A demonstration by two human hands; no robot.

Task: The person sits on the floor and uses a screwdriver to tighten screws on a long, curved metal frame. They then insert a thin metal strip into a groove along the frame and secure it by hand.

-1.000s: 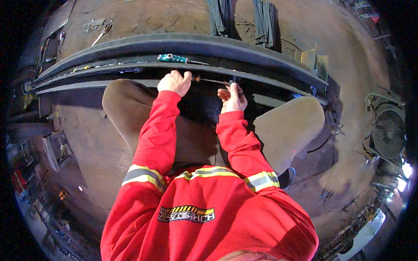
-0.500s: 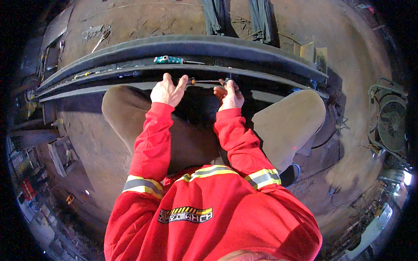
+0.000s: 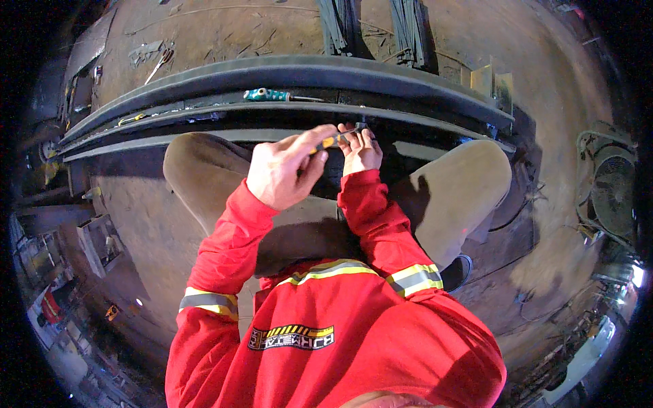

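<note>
My left hand (image 3: pixel 282 166) is closed round the black-and-yellow handle of a screwdriver (image 3: pixel 325 143), raised a little above my lap. The screwdriver's shaft points right, toward the fingers of my right hand (image 3: pixel 362 153). Those fingers are bent round a small dark part (image 3: pixel 361 126) at the near side of the long steel beam (image 3: pixel 238 106); its exact kind is too small to tell. The screwdriver's tip is hidden by or close to the right fingertips. Beyond, a teal-handled screwdriver (image 3: pixel 267 95) lies along the beam.
Long dark steel profiles run across in front of my knees. A small yellow-handled tool (image 3: pixel 132 118) lies on them at the left. Two bundles of dark strips (image 3: pixel 413 34) lie on the floor beyond. At the far right stands a fan (image 3: pixel 612 187).
My left hand has come up and toward me, and the screwdriver now slants with its handle nearer me. The right hand stays by the small dark part, its fingers shifted slightly.
</note>
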